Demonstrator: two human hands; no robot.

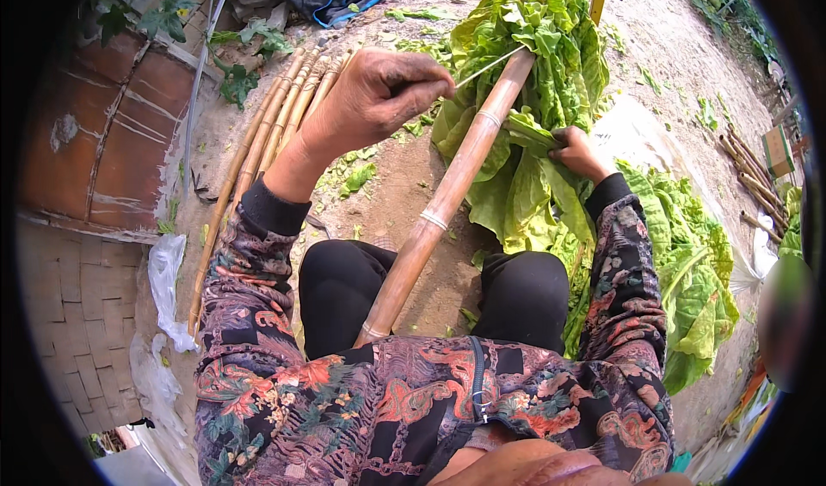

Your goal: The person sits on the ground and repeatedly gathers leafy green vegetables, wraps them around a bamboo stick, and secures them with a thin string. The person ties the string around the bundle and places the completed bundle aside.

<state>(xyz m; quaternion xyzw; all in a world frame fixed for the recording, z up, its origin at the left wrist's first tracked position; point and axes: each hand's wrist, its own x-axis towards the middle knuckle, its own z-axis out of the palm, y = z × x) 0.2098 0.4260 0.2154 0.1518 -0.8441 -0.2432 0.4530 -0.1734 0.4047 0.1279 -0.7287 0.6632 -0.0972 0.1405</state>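
Observation:
A bamboo pole [456, 176] slants up from my lap, between my knees, to a thick cluster of large green leaves [551, 47] at its far end. My left hand [391, 95] is raised left of the pole, its fingers pinched on a thin pale string [489, 67] that runs taut toward the pole's tip. On the other side, my right hand [582, 153] grips the stalk end of a broad green leaf [529, 133] just below the cluster. Its fingertips are partly hidden by the leaf.
Beside my right arm lies a heap of large leaves [684, 271] near white plastic sheeting [637, 133]. Several bamboo poles [275, 125] rest at the left, by a clear plastic bag [168, 288] and a brown panel [112, 133]. Thin sticks [753, 176] lie far right.

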